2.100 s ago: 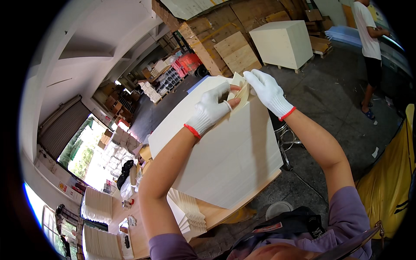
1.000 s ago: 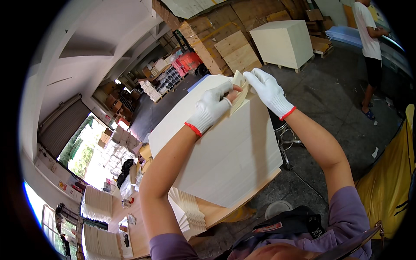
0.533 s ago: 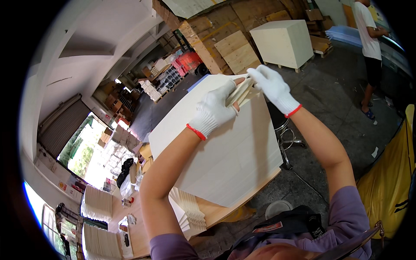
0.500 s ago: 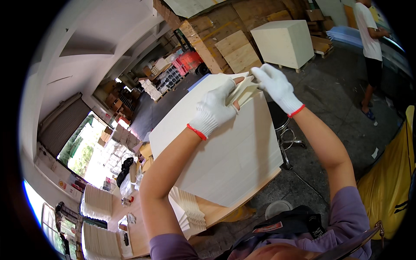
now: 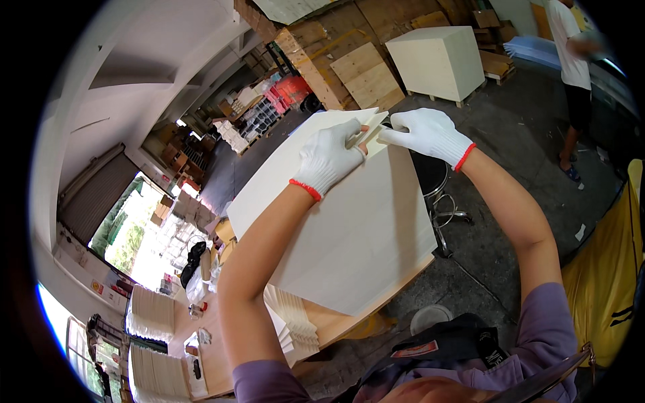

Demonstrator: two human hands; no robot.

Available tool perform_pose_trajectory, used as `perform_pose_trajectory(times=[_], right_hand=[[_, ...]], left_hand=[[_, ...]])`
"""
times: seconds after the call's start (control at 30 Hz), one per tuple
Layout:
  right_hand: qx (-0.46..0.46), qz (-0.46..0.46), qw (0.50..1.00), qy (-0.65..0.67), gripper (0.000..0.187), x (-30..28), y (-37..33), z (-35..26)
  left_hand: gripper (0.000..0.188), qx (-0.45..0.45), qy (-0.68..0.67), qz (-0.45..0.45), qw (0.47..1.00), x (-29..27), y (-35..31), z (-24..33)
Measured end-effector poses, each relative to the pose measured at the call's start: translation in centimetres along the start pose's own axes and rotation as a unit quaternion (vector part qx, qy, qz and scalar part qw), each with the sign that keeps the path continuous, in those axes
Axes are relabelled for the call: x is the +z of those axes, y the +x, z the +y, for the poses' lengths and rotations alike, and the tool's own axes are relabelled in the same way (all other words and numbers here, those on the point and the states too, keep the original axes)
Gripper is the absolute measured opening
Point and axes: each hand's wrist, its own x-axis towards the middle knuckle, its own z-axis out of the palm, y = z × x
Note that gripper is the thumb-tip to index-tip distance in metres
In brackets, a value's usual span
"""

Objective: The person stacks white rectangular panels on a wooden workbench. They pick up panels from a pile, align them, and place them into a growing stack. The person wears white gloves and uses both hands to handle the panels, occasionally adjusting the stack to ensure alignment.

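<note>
A tall stack of large white sheets (image 5: 363, 235) lies at a slant on the wooden table in front of me. At its far corner, my left hand (image 5: 331, 158), in a white knit glove with bare thumb and fingertips showing, is closed on the lifted sheet corners (image 5: 373, 121). Several sheet edges fan apart there. My right hand (image 5: 430, 136), gloved in white with a red cuff, comes in from the right. Its thumb and forefinger close at the same lifted corner, and their exact contact is partly hidden.
Piles of white sheets (image 5: 151, 312) stand on the table (image 5: 176, 336) at left. A wheeled stool (image 5: 433, 178) is beyond the stack's right side. A pale block-like stack (image 5: 437, 64) rests on a pallet at the back. One person (image 5: 570, 74) stands far right, near yellow fabric (image 5: 601, 275).
My right hand has come down slightly, its thumb now stretched toward the corner. The raised sheet corners have narrowed together. My left hand has barely shifted.
</note>
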Motion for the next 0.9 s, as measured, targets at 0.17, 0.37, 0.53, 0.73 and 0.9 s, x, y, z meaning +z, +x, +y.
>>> perform_pose_trajectory(times=[0.17, 0.37, 0.53, 0.73, 0.9], right_hand=[[-0.090, 0.036, 0.992, -0.083, 0.055, -1.1, 0.6, -0.2], [-0.164, 0.127, 0.978, 0.033, 0.053, 0.3, 1.9, -0.4], [0.017, 0.071, 0.963, 0.260, 0.059, 1.6, 2.0, -1.4], [0.029, 0.150, 0.941, 0.301, 0.061, 3.6, 1.2, -1.1], [0.025, 0.161, 0.945, 0.285, 0.061, 3.7, 1.1, -1.5]], left_hand=[[0.037, 0.009, 0.028, -0.004, 1.000, 0.6, 1.5, -0.6], [0.046, 0.020, -0.016, -0.042, 0.999, 0.2, 1.6, -1.6], [0.044, 0.023, -0.215, -0.034, 0.976, 1.2, 0.6, -3.3], [0.047, -0.046, -0.284, -0.086, 0.954, -0.6, -0.5, -0.3], [0.048, -0.008, -0.281, -0.063, 0.957, -0.3, -0.5, -1.1]])
